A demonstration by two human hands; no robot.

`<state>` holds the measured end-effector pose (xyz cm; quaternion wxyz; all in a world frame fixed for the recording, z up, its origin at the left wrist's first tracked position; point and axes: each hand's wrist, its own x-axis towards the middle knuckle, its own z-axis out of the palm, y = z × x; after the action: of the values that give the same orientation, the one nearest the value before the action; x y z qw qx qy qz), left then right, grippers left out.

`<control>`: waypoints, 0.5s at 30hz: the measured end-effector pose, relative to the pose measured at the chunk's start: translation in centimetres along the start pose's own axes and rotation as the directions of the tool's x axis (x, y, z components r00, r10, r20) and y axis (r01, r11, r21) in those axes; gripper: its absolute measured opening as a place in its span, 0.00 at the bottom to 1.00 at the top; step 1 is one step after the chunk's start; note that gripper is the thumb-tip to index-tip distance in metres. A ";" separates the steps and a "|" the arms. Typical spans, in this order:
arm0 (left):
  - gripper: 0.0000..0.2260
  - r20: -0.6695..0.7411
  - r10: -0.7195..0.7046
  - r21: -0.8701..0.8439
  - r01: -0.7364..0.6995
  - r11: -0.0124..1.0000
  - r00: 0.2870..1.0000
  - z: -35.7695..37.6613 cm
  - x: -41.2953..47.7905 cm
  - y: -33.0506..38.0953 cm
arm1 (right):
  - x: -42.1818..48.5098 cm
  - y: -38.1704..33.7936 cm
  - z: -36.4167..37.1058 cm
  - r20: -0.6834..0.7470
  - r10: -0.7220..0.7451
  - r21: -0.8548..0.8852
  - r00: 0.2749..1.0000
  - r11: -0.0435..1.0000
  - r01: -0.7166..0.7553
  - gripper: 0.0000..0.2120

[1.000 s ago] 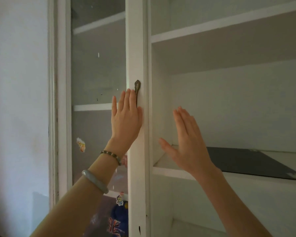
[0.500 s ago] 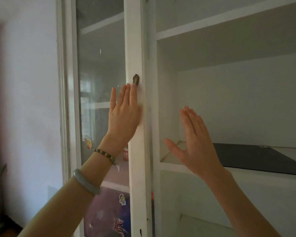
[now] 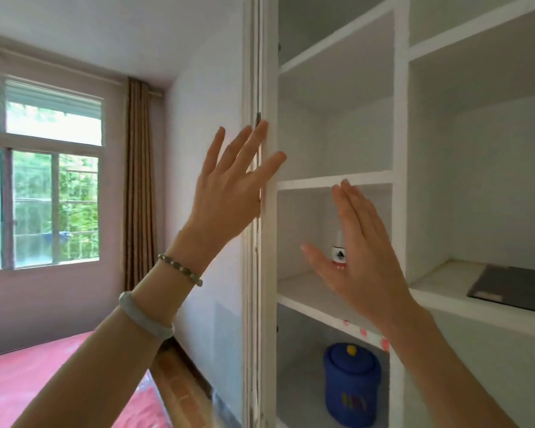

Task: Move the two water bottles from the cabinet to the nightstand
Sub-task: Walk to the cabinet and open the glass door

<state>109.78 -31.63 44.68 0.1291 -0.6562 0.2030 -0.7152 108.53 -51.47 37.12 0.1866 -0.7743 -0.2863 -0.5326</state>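
The white cabinet stands open in front of me, its glass door swung wide to the left and seen edge-on. My left hand rests flat and spread against the door's edge, just below the small metal handle. My right hand is raised, fingers straight and empty, in front of the middle shelf. Behind it stands a clear water bottle with a white and red label, mostly hidden by my palm. A second bottle is not visible.
A blue lidded jar sits on the shelf below. A dark flat folder lies in the right compartment. To the left are a window, a brown curtain and a bed with a red cover.
The glass door has swung fully open to the left under my left hand, uncovering the left compartment, the bottle and the blue jar. My view has turned left toward the window.
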 end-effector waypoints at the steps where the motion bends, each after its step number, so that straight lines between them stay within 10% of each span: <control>1: 0.20 0.035 -0.013 0.020 0.012 1.000 0.999 -0.7 -0.5 -0.8 | 0.0 -0.6 0.4 -0.002 -0.013 0.019 1.000 1.000 0.013 0.37; 15: 0.23 0.267 -0.396 0.214 0.347 0.913 0.878 -3.0 -8.1 -9.0 | 0.3 -3.0 6.1 -0.013 -0.128 0.209 0.992 0.970 0.128 0.36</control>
<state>108.44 -19.62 41.45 0.0709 -0.7729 -0.0075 -0.6305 111.04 -45.50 35.15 0.2323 -0.7303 -0.3901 -0.5104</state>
